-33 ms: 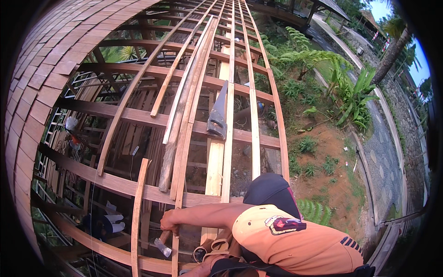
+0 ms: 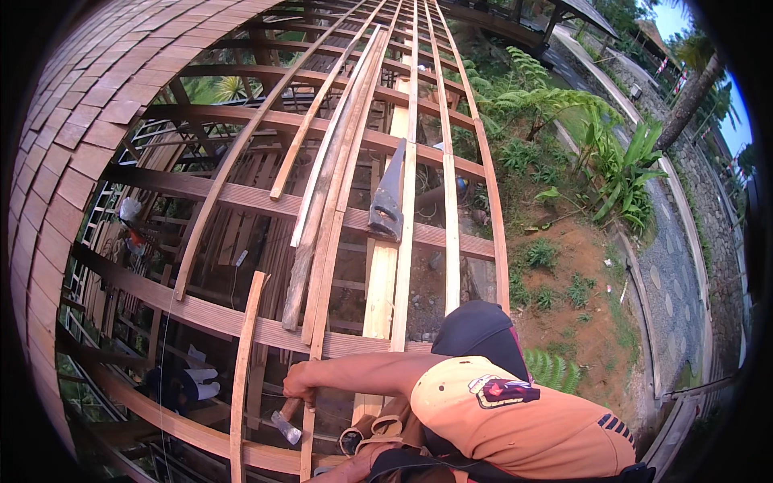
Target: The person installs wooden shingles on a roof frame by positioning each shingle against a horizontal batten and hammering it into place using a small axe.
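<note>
Head view: my right grip [image 2: 299, 381] is closed round a hammer [image 2: 287, 427], its metal end pointing down, just left of a narrow slat [image 2: 307, 441]. At the lower edge, my left grip is too hidden to tell its state. Farther ahead, a saw [image 2: 390, 187] lies over a pale board [image 2: 378, 302], handle toward me.

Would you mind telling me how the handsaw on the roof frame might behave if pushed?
The handsaw would probably slide rather than roll, since it lies flat. Its long, tapering blade may flex a little. It could drop through, as open gaps show between the battens nearby.
</note>
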Action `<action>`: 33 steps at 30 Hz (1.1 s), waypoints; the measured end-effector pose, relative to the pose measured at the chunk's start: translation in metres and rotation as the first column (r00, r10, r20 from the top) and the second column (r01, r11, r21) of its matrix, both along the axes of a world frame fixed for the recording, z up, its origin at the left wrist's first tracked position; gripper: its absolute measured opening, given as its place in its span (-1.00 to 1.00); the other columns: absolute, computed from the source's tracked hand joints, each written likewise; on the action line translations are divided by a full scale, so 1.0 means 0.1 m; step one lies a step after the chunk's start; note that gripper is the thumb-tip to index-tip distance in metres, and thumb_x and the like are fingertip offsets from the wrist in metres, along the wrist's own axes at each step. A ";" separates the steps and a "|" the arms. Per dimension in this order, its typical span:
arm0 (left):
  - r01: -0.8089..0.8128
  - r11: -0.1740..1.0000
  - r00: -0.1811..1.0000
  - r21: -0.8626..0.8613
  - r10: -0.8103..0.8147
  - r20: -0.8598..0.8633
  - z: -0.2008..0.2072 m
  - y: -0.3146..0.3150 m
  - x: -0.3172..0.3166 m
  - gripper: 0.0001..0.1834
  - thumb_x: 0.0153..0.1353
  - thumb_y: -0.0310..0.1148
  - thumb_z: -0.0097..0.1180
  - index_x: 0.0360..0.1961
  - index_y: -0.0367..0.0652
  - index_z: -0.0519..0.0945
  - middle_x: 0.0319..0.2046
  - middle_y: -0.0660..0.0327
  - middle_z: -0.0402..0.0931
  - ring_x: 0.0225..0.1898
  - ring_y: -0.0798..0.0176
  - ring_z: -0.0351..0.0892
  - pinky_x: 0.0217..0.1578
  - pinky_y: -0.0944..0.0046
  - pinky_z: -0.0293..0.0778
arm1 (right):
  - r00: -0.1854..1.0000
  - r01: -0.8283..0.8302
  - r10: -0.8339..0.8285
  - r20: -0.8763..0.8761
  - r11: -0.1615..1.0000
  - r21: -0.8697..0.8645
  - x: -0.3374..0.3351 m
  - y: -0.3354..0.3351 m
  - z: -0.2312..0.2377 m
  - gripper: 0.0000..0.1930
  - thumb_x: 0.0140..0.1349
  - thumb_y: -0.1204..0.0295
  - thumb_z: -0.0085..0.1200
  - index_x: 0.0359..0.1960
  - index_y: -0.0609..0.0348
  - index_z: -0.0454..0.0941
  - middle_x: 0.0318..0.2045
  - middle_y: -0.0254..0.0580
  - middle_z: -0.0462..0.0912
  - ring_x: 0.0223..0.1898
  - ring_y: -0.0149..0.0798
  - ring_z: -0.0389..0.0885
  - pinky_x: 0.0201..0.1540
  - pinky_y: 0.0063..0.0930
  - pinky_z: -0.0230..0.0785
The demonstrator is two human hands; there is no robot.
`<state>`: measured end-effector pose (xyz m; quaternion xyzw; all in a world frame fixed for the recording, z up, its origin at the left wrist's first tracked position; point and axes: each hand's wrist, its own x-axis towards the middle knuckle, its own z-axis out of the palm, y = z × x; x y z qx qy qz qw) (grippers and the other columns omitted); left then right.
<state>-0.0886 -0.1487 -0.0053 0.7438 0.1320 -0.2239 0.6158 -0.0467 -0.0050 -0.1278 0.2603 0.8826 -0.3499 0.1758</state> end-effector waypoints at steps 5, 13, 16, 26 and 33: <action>0.049 0.998 0.999 -0.038 -0.048 0.007 0.30 -0.11 -0.10 -0.83 0.22 -0.46 0.15 -0.18 -0.27 0.54 -0.31 -0.15 0.53 -0.23 -0.12 0.56 -0.21 -0.05 0.44 | 0.999 -0.019 0.020 -0.044 1.000 0.019 0.05 0.00 0.08 -0.28 -0.15 -0.11 0.48 -0.04 0.13 0.62 -0.14 0.01 0.72 -0.01 0.16 0.66 0.04 -0.03 0.50; -0.288 0.853 0.944 0.435 0.328 -0.019 1.17 0.62 -1.34 -0.82 0.45 -0.26 -0.02 -0.17 -0.15 0.45 -0.58 -0.06 0.44 -0.50 -0.20 0.51 -0.48 -0.03 0.36 | 0.995 0.030 -0.026 -0.091 0.999 0.038 0.22 -0.12 0.20 -0.37 -0.07 -0.05 0.44 -0.08 0.11 0.56 -0.21 0.01 0.72 -0.06 0.15 0.68 0.00 -0.01 0.50; -0.646 0.414 0.652 0.641 0.737 0.181 1.07 0.69 -2.07 -0.77 0.46 -0.28 -0.04 -0.30 -0.20 0.44 -0.63 0.09 0.41 -0.61 -0.03 0.45 -0.53 0.05 0.32 | 0.991 0.052 -0.044 -0.130 0.997 0.059 0.38 -0.17 0.35 -0.41 0.00 -0.03 0.40 -0.12 0.13 0.48 -0.25 0.01 0.71 -0.12 0.13 0.68 -0.08 0.01 0.49; 0.020 -0.978 -0.956 -0.208 -0.080 0.283 -0.58 -1.08 -3.45 -0.78 0.48 -0.20 -0.02 -0.23 -0.11 0.48 -0.70 0.45 0.06 -0.76 0.54 0.05 -0.78 0.44 0.00 | 0.931 0.073 0.022 -0.363 0.967 0.244 0.55 -0.29 0.38 -0.57 -0.04 0.20 0.40 -0.25 0.09 0.44 -0.21 -0.14 0.51 -0.11 -0.02 0.58 -0.08 -0.14 0.47; 0.097 -0.934 -0.968 -0.343 -0.008 -0.253 -1.27 -1.59 -3.98 -0.26 0.23 0.32 0.14 -0.06 -0.23 0.43 -0.69 0.46 -0.03 -0.75 0.53 0.05 -0.78 0.45 0.01 | 0.836 0.319 -0.137 -0.532 0.910 0.266 -0.09 -0.14 0.91 -0.60 -0.15 0.45 0.38 -0.28 0.17 0.43 -0.04 -0.10 0.51 0.04 0.07 0.51 -0.03 -0.10 0.45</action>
